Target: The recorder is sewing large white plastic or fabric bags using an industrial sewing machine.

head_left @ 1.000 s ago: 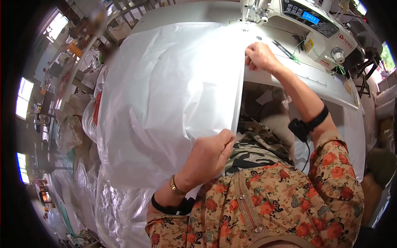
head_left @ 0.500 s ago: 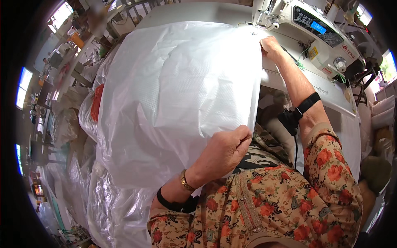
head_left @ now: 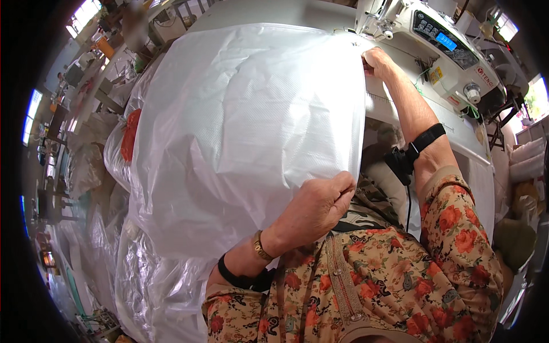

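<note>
A large white plastic sheet (head_left: 246, 126), woven-looking and slightly see-through, spreads over the sewing table and hangs off its near left side. My left hand (head_left: 323, 206) is closed on the sheet's near right corner, close to my body. Up by the needle area, my right hand (head_left: 377, 62) grips the sheet's far right edge, with its fingertips partly hidden. The sheet's right edge runs taut between the two hands. A white sewing machine (head_left: 412, 34) stands at the far right, and the sheet's far right corner lies under its lit needle area.
Crumpled clear plastic (head_left: 154, 286) hangs on the left below the sheet, beside a red bundle (head_left: 130, 135). The grey-white table (head_left: 274, 14) extends behind the sheet. Green threads (head_left: 472, 111) hang near the machine's handwheel. White rolls (head_left: 527, 157) stand at the far right.
The view has shifted slightly, so the machine sits a little farther right and higher. Both hands keep their hold on the sheet, with little other visible movement.
</note>
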The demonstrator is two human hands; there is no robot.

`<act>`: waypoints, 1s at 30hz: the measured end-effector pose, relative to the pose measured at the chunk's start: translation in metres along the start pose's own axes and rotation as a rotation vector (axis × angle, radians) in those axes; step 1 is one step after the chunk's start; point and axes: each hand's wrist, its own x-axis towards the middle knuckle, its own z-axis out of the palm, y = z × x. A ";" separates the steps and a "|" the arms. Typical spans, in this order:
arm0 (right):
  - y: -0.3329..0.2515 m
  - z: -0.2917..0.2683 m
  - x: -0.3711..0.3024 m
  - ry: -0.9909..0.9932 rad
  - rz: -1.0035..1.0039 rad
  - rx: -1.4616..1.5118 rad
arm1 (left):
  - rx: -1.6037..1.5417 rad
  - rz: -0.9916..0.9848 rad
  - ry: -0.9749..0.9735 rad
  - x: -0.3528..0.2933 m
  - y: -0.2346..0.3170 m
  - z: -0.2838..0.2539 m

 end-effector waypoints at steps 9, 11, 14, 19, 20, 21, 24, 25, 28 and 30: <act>0.003 0.005 -0.002 0.176 -0.134 -0.372 | -0.045 0.021 -0.060 0.001 -0.020 0.024; 0.013 0.000 0.007 0.264 -0.243 -0.630 | -0.059 0.040 -0.064 0.005 -0.024 0.033; 0.023 -0.002 0.010 0.376 -0.260 -0.703 | -0.079 0.123 -0.052 0.009 -0.031 0.040; 0.013 0.012 -0.020 0.487 -0.122 -0.586 | -0.111 0.065 -0.087 0.007 -0.038 0.036; 0.011 0.009 -0.021 0.482 -0.094 -0.556 | -0.115 0.066 -0.089 0.008 -0.038 0.037; 0.012 0.007 -0.020 0.476 -0.065 -0.526 | -0.128 0.067 -0.089 0.008 -0.037 0.037; 0.018 0.010 -0.021 0.474 -0.140 -0.515 | -0.152 0.055 -0.096 0.008 -0.038 0.036; 0.019 0.009 -0.022 0.476 -0.138 -0.517 | -0.159 0.044 -0.099 0.008 -0.039 0.036; 0.019 0.006 -0.023 0.425 -0.163 -0.556 | -0.160 0.055 -0.101 0.009 -0.041 0.036; 0.019 0.009 -0.024 0.450 -0.176 -0.619 | -0.168 0.038 -0.110 0.008 -0.040 0.034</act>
